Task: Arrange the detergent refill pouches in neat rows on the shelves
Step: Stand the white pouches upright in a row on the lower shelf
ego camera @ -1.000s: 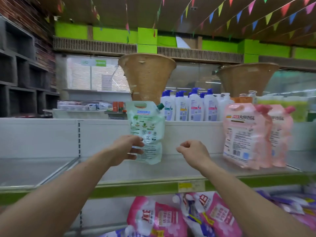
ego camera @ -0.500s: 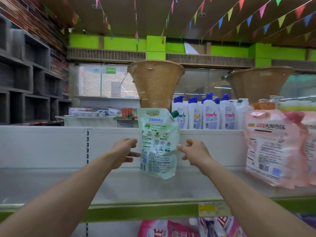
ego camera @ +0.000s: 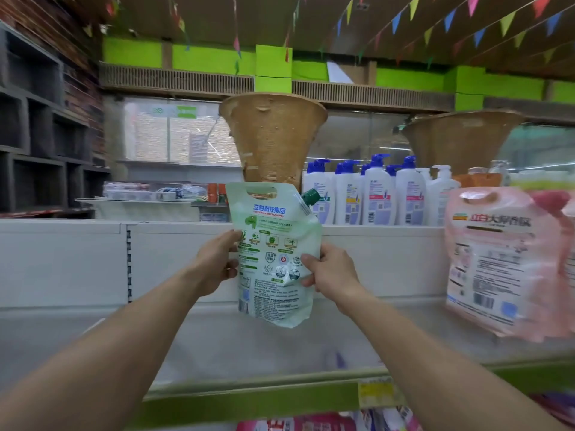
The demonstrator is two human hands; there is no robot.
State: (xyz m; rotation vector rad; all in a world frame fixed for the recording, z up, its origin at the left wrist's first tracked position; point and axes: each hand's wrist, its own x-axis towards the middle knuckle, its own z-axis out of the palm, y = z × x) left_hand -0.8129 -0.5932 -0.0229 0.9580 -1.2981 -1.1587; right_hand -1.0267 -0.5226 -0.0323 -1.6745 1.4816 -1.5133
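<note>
Hands are seen in the middle of the view, and both are closed on one thing. The left hand [ego camera: 217, 262] is wrapped around the left edge of the green pouch [ego camera: 273, 256], and the right hand [ego camera: 331, 270] is pinched on its right edge. The pouch is held upright, with its back label facing the camera and its green cap [ego camera: 310, 196] up at the top right. It is kept just above the shelf [ego camera: 93, 331] and is not set down yet. The shelf under it and to the left is bare. Well apart on the right, pink pouches [ego camera: 501, 259] are already standing on the same shelf, though blur hides how many. More pouches [ego camera: 311, 424] can be made out on the shelf below, not in any neat row. So only a small part of the job looks done. This pouch is yet to be stood down, likely beside the pink ones, and many more are left.
</note>
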